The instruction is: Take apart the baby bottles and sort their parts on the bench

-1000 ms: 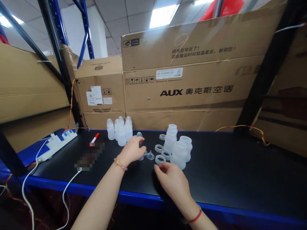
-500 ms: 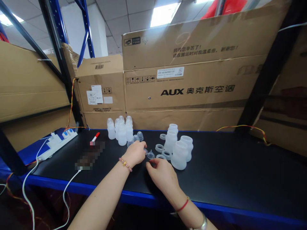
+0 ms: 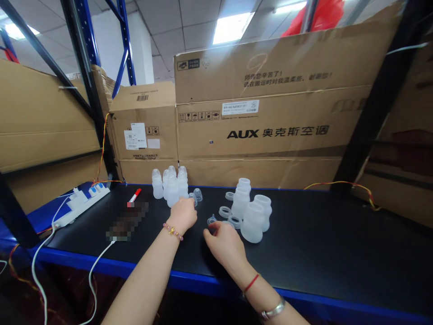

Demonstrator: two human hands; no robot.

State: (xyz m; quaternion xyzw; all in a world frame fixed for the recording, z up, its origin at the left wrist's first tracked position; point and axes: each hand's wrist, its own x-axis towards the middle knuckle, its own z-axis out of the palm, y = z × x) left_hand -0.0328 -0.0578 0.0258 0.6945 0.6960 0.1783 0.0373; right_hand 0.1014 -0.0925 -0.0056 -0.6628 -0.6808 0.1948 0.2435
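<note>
My left hand (image 3: 184, 213) is curled closed on the black shelf top, just in front of two small clear caps (image 3: 196, 195); what it holds is hidden. My right hand (image 3: 223, 243) lies beside it with fingers pinched together near a clear silicone nipple (image 3: 211, 220); its contents are hidden too. Loose white screw rings (image 3: 225, 211) lie just beyond the right hand. Three open translucent bottles (image 3: 252, 221) stand to the right of the rings. Several capped bottles (image 3: 169, 184) stand in a cluster behind the left hand.
A red marker (image 3: 134, 195), a white power strip (image 3: 81, 203) with its cable and a blurred dark object (image 3: 126, 221) lie to the left. Large cardboard boxes (image 3: 270, 131) line the back. The shelf's blue front edge (image 3: 189, 280) runs below my wrists.
My left hand drew back from the caps toward me and closed. My right hand slid left, away from the rings, until it sat close beside the left hand.
</note>
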